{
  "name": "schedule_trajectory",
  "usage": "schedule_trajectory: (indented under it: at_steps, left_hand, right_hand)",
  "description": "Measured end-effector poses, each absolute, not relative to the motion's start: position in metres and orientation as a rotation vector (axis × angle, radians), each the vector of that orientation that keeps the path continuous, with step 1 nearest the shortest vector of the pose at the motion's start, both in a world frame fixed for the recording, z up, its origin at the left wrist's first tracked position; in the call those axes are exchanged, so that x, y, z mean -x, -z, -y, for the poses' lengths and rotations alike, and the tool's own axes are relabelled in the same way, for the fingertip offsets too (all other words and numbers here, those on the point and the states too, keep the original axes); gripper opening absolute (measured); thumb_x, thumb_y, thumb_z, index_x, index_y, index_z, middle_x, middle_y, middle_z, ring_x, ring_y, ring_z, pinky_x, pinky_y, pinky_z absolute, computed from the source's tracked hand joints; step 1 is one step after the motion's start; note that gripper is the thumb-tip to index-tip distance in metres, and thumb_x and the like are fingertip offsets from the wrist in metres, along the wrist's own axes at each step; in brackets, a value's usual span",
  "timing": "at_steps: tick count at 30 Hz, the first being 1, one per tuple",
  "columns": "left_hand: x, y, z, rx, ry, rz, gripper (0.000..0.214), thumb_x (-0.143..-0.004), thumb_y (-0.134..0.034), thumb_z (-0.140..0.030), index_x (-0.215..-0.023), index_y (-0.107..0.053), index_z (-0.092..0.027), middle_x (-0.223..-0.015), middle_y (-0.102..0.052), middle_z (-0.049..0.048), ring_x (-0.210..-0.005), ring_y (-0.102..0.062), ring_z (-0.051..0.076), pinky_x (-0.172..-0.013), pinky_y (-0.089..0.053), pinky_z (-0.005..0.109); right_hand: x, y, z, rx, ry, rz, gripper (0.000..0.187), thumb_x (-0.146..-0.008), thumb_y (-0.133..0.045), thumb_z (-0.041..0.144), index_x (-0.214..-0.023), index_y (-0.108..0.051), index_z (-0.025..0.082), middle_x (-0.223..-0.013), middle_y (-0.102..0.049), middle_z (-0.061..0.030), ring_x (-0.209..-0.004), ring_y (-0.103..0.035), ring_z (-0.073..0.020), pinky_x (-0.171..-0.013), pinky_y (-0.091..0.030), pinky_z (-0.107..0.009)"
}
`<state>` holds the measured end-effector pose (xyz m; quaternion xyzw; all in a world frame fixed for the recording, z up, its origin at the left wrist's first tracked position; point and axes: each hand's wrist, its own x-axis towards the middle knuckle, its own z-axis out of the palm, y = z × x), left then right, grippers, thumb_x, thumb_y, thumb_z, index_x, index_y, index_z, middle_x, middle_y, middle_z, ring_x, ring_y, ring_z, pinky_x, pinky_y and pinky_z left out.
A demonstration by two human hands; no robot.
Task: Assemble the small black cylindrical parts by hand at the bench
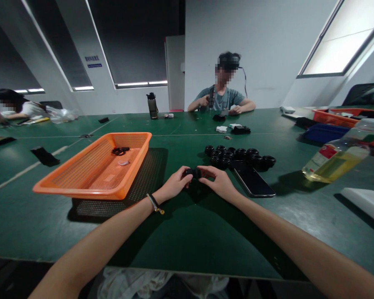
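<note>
Dim room, brightest at the window in the upper right
Shadow pools under the orange basket, soft glare greys the bench, the black piece loses detail, and wide-angle distortion stretches the edges

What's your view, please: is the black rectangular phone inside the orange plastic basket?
No, the phone lies on the green table.

With left hand and right hand we hold a small black part between an orange basket and a phone.
</note>
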<state>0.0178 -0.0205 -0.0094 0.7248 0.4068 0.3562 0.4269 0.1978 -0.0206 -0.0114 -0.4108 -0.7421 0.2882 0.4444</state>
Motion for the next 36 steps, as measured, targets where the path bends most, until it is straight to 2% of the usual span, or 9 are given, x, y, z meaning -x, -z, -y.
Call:
schedule_trajectory:
  at_steps: [2, 8, 18, 25, 31, 36]
  left_hand:
    - [-0.0176, 0.0084, 0.0213, -1.811, -0.889, -1.017, 0.024, -0.083, -0.042, -0.028, -0.103, -0.045, -0.015, -0.063, -0.048, -0.0034, -0.058, -0.048, 0.01, -0.056, -0.038, 0.022]
    - [-0.0187, 0.0058, 0.0224, -1.808, -0.876, -1.023, 0.024, -0.082, -0.043, -0.026, -0.103, -0.046, -0.014, -0.064, -0.05, -0.0024, -0.06, -0.049, 0.011, -0.058, -0.038, 0.023]
    - [-0.0185, 0.0056, 0.0221, -1.831, -0.875, -1.054, 0.024, -0.083, -0.043, -0.025, -0.104, -0.047, -0.014, -0.065, -0.051, -0.0019, -0.06, -0.049, 0.011, -0.057, -0.038, 0.023]
    - [-0.0179, 0.0076, 0.0205, -1.819, -0.871, -1.031, 0.025, -0.084, -0.041, -0.028, -0.104, -0.047, -0.013, -0.064, -0.05, -0.0022, -0.059, -0.048, 0.011, -0.058, -0.037, 0.023]
    - [-0.0162, 0.0101, 0.0191, -1.837, -0.86, -1.023, 0.028, -0.084, -0.041, -0.031, -0.106, -0.046, -0.014, -0.065, -0.05, -0.0018, -0.06, -0.049, 0.012, -0.058, -0.037, 0.024]
    - [-0.0168, 0.0086, 0.0197, -1.841, -0.857, -1.035, 0.028, -0.084, -0.04, -0.03, -0.106, -0.046, -0.013, -0.064, -0.05, -0.0017, -0.06, -0.048, 0.012, -0.058, -0.037, 0.024]
  right_hand:
    - [-0.1974, 0.0129, 0.0202, 1.015, -0.727, 1.81, 0.037, -0.066, -0.061, 0.016, -0.103, -0.059, 0.021, -0.086, -0.064, -0.0033, -0.079, -0.06, -0.0175, -0.075, -0.05, -0.034]
    - [-0.1979, 0.0101, 0.0218, 1.018, -0.718, 1.832, 0.028, -0.067, -0.06, 0.017, -0.095, -0.061, 0.018, -0.088, -0.066, -0.0048, -0.078, -0.061, -0.0178, -0.078, -0.05, -0.036]
    - [-0.1984, 0.0112, 0.0212, 1.07, -0.67, 1.866, 0.028, -0.07, -0.06, 0.021, -0.098, -0.064, 0.02, -0.087, -0.068, -0.0043, -0.077, -0.062, -0.0188, -0.074, -0.051, -0.036]
    - [-0.1986, 0.0052, 0.0243, 1.058, -0.62, 1.913, 0.032, -0.068, -0.06, 0.015, -0.099, -0.064, 0.02, -0.09, -0.065, -0.005, -0.079, -0.061, -0.0187, -0.071, -0.05, -0.034]
    - [-0.1971, 0.0094, 0.0232, 1.07, -0.621, 1.842, 0.036, -0.067, -0.061, 0.014, -0.102, -0.06, 0.021, -0.088, -0.065, -0.0037, -0.08, -0.06, -0.0182, -0.076, -0.049, -0.035]
    - [-0.1969, 0.0089, 0.0237, 1.057, -0.623, 1.849, 0.028, -0.068, -0.061, 0.015, -0.095, -0.061, 0.017, -0.088, -0.066, -0.0049, -0.079, -0.06, -0.0177, -0.077, -0.049, -0.034]
